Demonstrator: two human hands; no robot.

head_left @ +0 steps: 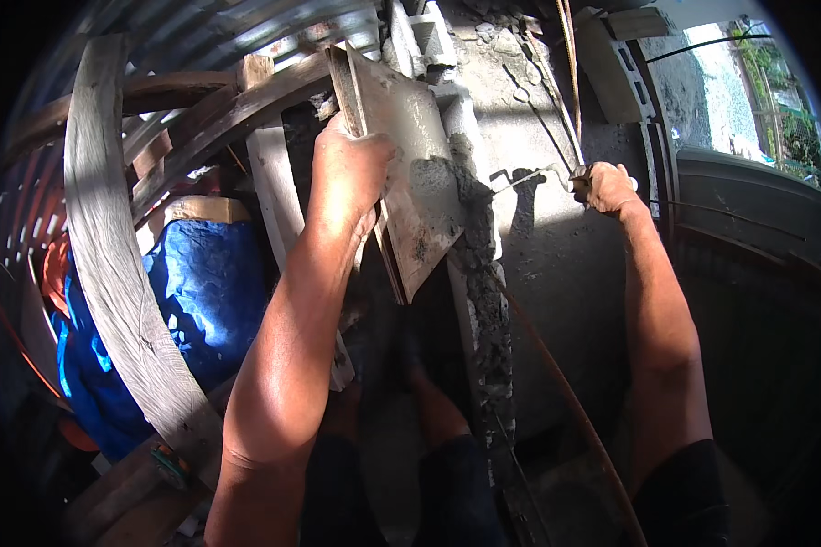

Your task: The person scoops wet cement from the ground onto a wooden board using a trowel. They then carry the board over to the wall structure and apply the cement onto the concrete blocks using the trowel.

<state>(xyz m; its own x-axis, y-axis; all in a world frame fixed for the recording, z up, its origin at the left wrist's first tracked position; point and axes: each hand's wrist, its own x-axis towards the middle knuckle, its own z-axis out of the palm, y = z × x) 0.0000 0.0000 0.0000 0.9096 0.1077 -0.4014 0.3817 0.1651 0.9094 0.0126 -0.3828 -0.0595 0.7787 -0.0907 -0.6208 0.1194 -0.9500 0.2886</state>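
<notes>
Board (420, 255) with a patch of grey mortar (433, 178) on its face sits tilted just left of the block wall (472, 314), its right edge meeting the wall's mortar-covered top in view; can't tell if they touch. Left hand (348, 169) is closed around the board's left edge, fingers over the near face. Right hand (607, 189) is out past the wall, closed on the handle of a thin metal tool (531, 177); shank points left toward the wall top, exact blade shape unclear. Tool's shadow falls on the grey slab (543, 237) below. Steel rods (572, 82) run up just beyond the right hand; a rusty rod (566, 392) slants between the wall and the right forearm. Curved wooden beam (109, 228) and blue tarp (205, 283) are left of the left forearm, corrugated sheets (187, 41) behind.
</notes>
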